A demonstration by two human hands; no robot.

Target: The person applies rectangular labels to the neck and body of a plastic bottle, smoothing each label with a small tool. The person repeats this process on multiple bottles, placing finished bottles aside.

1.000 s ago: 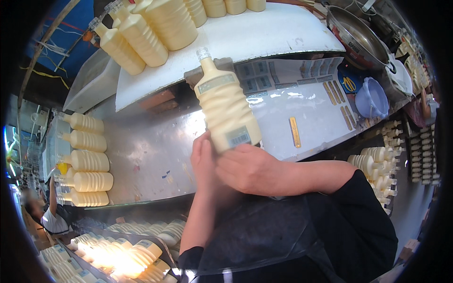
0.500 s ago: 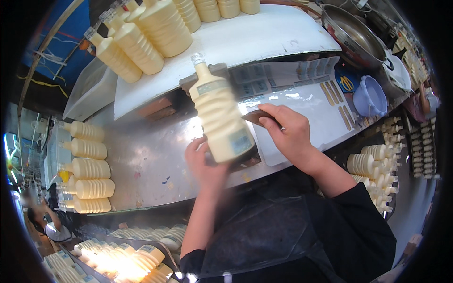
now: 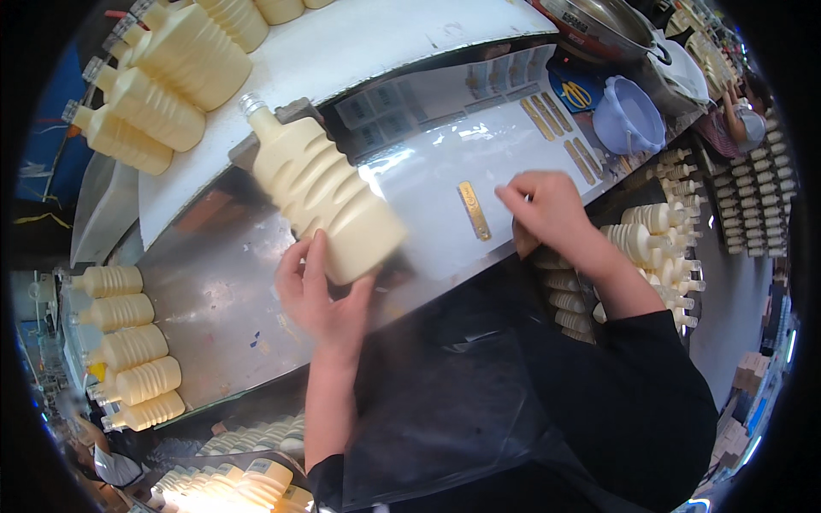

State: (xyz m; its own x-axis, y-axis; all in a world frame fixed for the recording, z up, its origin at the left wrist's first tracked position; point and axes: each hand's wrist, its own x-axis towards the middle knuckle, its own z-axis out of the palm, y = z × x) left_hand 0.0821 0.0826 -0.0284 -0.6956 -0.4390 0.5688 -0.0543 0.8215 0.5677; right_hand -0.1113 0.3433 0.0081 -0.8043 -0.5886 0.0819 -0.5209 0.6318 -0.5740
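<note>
A cream-yellow ribbed bottle [image 3: 321, 184] with a clear threaded neck lies tilted on a dark support, its neck pointing to the far left. My left hand [image 3: 325, 291] grips its base, thumb on the near face and fingers at the side. No label shows on the bottle face turned up. My right hand [image 3: 552, 214] is closed above the white sheet, right of the bottle and apart from it. A brown edge of the scraper [image 3: 521, 244] shows below its curled fingers, mostly hidden. Near the fingertips lies a single gold strip label [image 3: 473, 210].
More gold strips [image 3: 545, 117] and blue-silver labels [image 3: 496, 73] lie on the sheet. A lilac bucket [image 3: 629, 115] and a metal pan [image 3: 607, 26] stand far right. Cream bottles stand on the white shelf [image 3: 359, 38], with others lying at the left and right.
The bottle has turned, so its labelled face no longer shows, and tilted further left. My right hand has drawn away from it to the right. The view has shifted.
</note>
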